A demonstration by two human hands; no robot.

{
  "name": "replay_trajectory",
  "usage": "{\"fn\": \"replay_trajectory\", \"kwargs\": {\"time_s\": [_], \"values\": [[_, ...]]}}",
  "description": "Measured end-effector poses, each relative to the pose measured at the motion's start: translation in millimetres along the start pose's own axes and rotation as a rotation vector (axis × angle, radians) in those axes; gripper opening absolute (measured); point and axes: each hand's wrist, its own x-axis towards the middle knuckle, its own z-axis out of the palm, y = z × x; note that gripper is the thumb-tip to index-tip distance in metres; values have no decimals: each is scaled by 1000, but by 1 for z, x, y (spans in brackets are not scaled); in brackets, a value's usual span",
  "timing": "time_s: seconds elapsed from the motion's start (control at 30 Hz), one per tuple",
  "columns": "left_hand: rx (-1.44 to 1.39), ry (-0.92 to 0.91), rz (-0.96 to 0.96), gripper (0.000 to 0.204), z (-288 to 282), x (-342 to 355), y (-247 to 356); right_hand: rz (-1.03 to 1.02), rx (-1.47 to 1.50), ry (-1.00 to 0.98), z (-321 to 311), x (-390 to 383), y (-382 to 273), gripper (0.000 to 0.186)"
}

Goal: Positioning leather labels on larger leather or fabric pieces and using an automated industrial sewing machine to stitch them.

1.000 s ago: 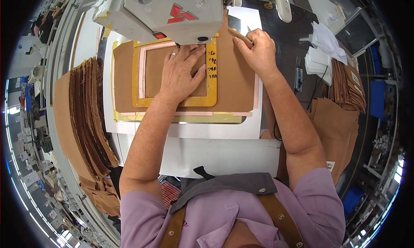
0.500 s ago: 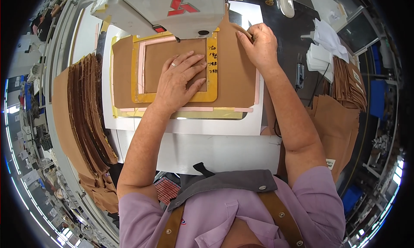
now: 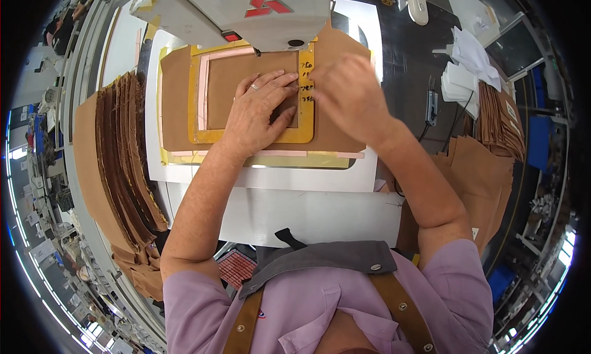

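Observation:
My left hand lies flat with fingers stretched, pressing on a brown fabric panel inside the opening of a yellow rectangular frame. The ring finger carries a ring. Over the frame's right bar is my right hand, smeared by motion; its fingers are too blurred to show whether they hold anything. The panel lies beneath the frame on a white sheet with yellow and pink tape strips. A pale sewing machine head stands just beyond the frame and hides its far side partly.
A thick stack of brown panels stands at the left. More brown pieces hang or lie at the right, near white cloths and a small metal cutter-like tool on the dark table.
My right hand has left the panel's far right edge, which it was lifting, and moved left to the frame. That edge now lies down. My left hand stays on the panel.

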Motion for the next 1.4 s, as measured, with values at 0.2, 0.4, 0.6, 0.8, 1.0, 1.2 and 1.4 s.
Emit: {"fn": "replay_trajectory", "kwargs": {"time_s": [0.2,0.4,0.6,0.8,1.0,1.2,1.4], "values": [[38,-13,41,34,-4,8,-11,-77,67,-236,-1,-26,-48,28],[1,33,-13,40,-9,13,-8,-71,7,-223,5,-15,-50,25],[126,4,68,40,-8,14,-15,-83,16,-263,8,-15,-48,22],[90,0,71,42,-5,18,-19,-64,33,-231,9,-17,-49,20],[46,-4,48,46,-2,21,-20,-45,51,-220,12,-19,-48,21],[101,15,72,46,0,24,-24,-20,46,-256,12,-18,-48,23],[105,45,77,46,0,30,-21,0,37,-272,14,-13,-43,23]]}}
